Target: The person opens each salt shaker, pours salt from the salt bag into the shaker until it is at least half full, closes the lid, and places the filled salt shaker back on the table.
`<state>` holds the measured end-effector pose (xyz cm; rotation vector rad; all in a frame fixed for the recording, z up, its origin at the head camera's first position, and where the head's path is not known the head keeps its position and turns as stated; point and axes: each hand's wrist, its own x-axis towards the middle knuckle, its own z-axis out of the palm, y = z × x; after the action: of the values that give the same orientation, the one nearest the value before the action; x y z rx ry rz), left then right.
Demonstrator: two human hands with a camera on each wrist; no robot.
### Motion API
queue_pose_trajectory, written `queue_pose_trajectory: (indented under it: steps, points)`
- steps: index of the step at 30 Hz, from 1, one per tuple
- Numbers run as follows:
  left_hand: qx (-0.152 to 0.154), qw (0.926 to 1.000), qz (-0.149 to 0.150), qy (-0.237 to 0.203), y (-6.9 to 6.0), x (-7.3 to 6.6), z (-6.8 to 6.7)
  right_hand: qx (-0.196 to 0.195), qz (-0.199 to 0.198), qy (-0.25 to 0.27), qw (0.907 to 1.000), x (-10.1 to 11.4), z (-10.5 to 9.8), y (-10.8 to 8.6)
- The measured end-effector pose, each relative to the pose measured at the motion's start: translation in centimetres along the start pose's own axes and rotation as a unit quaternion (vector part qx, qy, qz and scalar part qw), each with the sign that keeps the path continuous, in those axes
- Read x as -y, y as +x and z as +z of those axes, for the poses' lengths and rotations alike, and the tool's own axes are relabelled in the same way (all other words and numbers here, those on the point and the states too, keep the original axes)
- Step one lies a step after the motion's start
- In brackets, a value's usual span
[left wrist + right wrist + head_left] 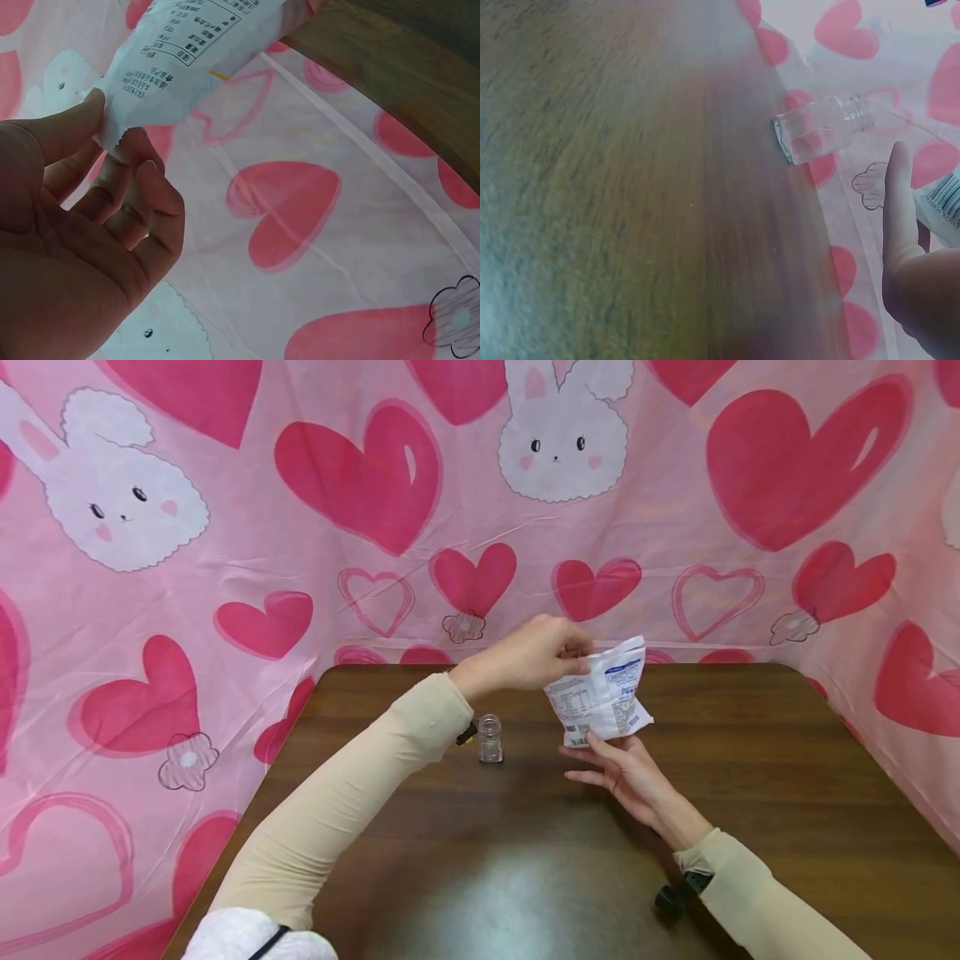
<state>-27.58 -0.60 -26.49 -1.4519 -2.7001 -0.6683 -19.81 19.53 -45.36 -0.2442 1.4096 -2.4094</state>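
White packet [600, 697] bears Chinese print [186, 31] and a barcode [946, 199], left fingers [136, 146] and right fingers [607, 749] pinching it.

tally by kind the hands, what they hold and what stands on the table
Hands: 2, the left hand and the right hand
Packet: 1, held by both
Bottle: 1, clear, standing on the table
Total: 4

White with blue print on the packet [606, 702]; dark-streaked brown on the table [750, 768]; pink with red hearts on the backdrop [660, 468].
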Motion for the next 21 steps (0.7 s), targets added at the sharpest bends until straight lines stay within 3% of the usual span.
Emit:
queue_pose_trajectory:
  steps: [12, 21]
  points:
    - [0.013, 0.999, -0.016, 0.039, -0.8, 0.2, -1.2, 0.006, -0.023, -0.014, 0.9996, -0.1, -0.1, 0.3]
    - [0.025, 0.9971, -0.03, 0.066, -1.1, 0.2, -1.7, -0.001, -0.014, -0.021, 0.9997, 0.1, 0.0, 0.1]
